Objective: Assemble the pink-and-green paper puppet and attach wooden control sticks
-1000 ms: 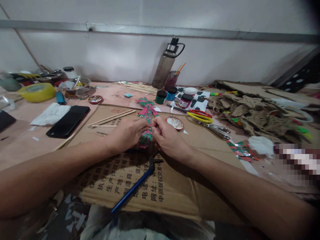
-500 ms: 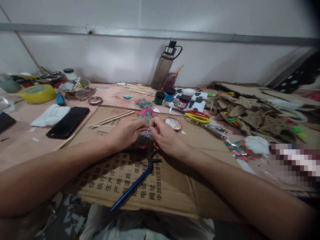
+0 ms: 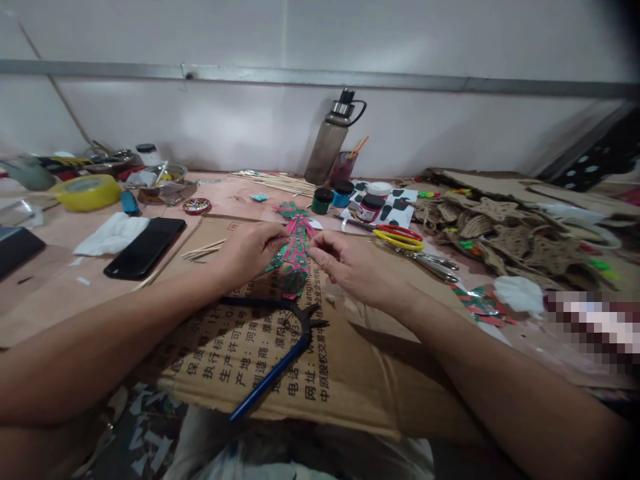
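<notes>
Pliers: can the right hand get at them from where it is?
Probably yes: the pliers lie on the cardboard, a little nearer the wearer than the right hand, and nothing appears to cover their near handle.

Pink-and-green patterned cutout [image 3: 299, 255], dotted with shiny specks, stretched lengthwise away from the viewer, apparently lying on printed brown cardboard [image 3: 363, 393]

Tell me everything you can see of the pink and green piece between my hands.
The pink and green piece looks patterned and glossy, perhaps paper or foil. It has a jagged top, a narrower part below it and a wider lower section, dotted with shiny specks. It points away from you over the cardboard. Your left hand appears to touch its left side; right-hand contact is unclear.
</notes>
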The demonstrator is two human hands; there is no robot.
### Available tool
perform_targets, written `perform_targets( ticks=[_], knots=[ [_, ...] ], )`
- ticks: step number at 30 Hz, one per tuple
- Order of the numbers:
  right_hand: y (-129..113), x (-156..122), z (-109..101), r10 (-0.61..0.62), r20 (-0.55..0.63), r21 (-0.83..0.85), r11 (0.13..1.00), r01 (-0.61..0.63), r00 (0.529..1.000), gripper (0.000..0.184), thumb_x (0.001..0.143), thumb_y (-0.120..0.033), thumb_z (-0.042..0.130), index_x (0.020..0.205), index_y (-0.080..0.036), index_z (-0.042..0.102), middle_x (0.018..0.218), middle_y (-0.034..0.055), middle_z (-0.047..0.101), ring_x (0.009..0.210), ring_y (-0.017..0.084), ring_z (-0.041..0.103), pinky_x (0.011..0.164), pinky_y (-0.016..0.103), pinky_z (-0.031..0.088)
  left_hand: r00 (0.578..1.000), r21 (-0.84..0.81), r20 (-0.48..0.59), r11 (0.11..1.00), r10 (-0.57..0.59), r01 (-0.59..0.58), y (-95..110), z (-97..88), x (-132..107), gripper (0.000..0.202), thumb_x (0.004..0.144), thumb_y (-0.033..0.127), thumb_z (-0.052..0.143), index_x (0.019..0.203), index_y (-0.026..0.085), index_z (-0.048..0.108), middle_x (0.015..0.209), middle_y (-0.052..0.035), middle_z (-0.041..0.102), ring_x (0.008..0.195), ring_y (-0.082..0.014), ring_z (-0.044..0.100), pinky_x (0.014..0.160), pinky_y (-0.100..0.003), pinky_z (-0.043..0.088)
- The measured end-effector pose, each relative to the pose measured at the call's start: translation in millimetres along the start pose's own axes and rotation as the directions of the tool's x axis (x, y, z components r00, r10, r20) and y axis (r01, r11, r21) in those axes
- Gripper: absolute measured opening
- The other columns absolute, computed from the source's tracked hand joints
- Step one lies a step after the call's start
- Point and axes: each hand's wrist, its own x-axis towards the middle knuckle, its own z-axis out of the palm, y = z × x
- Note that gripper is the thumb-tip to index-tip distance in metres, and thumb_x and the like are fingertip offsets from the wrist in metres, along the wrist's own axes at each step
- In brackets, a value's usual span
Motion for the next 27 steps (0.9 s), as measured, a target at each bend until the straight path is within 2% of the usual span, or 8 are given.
perform_targets(
  ticks=[3,5,9,12,16,21,24,27],
  knots=[
    [-11,-12,9,-0.042,0.123,-0.080,0.995,0.053,0.991,0.020,0.096,-0.033,0.046,0.088,-0.019,0.058,0.086,0.0041,0.060,0.076,0.016,0.051,0.070,0.031,0.039,1.000,0.028,-0.025,0.999,-0.014,0.015,-3,-1.3,1,0.023,0.092,0.024,0.049,0.099,0.015,0.070,0.093,-0.0080,0.072,0.081,-0.0156,0.064,0.076,-0.027,0.049],
    [-21,-20,18,-0.004,0.234,-0.139,0.990,0.038,0.972,0.020,0.094,-0.035,0.050,0.095,-0.018,0.062,0.094,0.0076,0.062,0.083,0.019,0.053,0.074,0.034,0.041,0.999,0.044,-0.036,0.999,-0.026,0.028,-5,-2.1,2,0.023,0.092,0.024,0.048,0.097,0.015,0.069,0.092,-0.0079,0.072,0.079,-0.0153,0.063,0.074,-0.026,0.048],
    [-38,-29,37,0.037,0.334,-0.337,0.938,0.083,0.942,0.027,0.091,-0.035,0.057,0.106,-0.014,0.064,0.112,0.0166,0.057,0.102,0.028,0.051,0.090,0.045,0.040,0.999,0.055,-0.036,0.998,-0.031,0.033,-6,-4.1,4,0.023,0.092,0.024,0.048,0.096,0.015,0.069,0.090,-0.0068,0.072,0.077,-0.0156,0.062,0.071,-0.026,0.047],
    [-45,-30,45,0.016,0.364,-0.415,0.898,0.147,0.931,0.020,0.091,-0.025,0.055,0.106,-0.016,0.064,0.112,0.0150,0.056,0.103,0.028,0.050,0.096,0.050,0.037,0.999,0.058,-0.054,0.998,-0.005,0.009,-7,-5.7,4,0.022,0.092,0.022,0.048,0.092,0.014,0.068,0.088,-0.0062,0.071,0.075,-0.0153,0.061,0.069,-0.026,0.045],
    [-50,-33,56,-0.077,0.338,-0.355,0.912,0.203,0.938,0.025,0.091,-0.017,0.049,0.113,-0.016,0.060,0.114,0.0126,0.055,0.101,0.024,0.048,0.096,0.045,0.038,0.995,0.085,-0.094,0.996,0.037,-0.029,-10,-5.8,5,0.022,0.091,0.021,0.047,0.088,0.014,0.068,0.083,-0.0063,0.069,0.073,-0.0153,0.058,0.068,-0.026,0.042],
    [-67,-30,68,-0.015,0.307,-0.422,0.894,0.150,0.952,0.027,0.091,-0.019,0.047,0.114,-0.014,0.058,0.120,0.0152,0.050,0.110,0.027,0.043,0.096,0.047,0.038,0.991,0.086,-0.117,0.995,0.061,-0.051,-13,-5.0,6,0.019,0.089,0.020,0.051,0.083,0.015,0.068,0.077,-0.0041,0.067,0.068,-0.0140,0.055,0.064,-0.025,0.039],
    [-79,-23,75,-0.007,0.348,-0.474,0.861,0.183,0.937,0.030,0.090,-0.013,0.043,0.115,-0.013,0.058,0.120,0.0160,0.051,0.112,0.028,0.042,0.097,0.049,0.036,0.988,0.109,-0.144,0.993,0.055,-0.040,-13,-6.7,8,0.022,0.088,0.019,0.051,0.072,0.014,0.066,0.066,-0.0023,0.062,0.061,-0.0130,0.051,0.060,-0.025,0.036],
    [-86,-16,82,-0.007,0.355,-0.507,0.838,0.199,0.935,0.033,0.089,-0.007,0.038,0.115,-0.012,0.059,0.119,0.0167,0.053,0.114,0.030,0.041,0.097,0.051,0.034,0.983,0.100,-0.174,0.994,0.060,-0.043,-14,-8.4,9,0.021,0.087,0.019,0.053,0.071,0.014,0.065,0.066,-0.0024,0.062,0.059,-0.0128,0.049,0.060,-0.025,0.037]
  ],
)
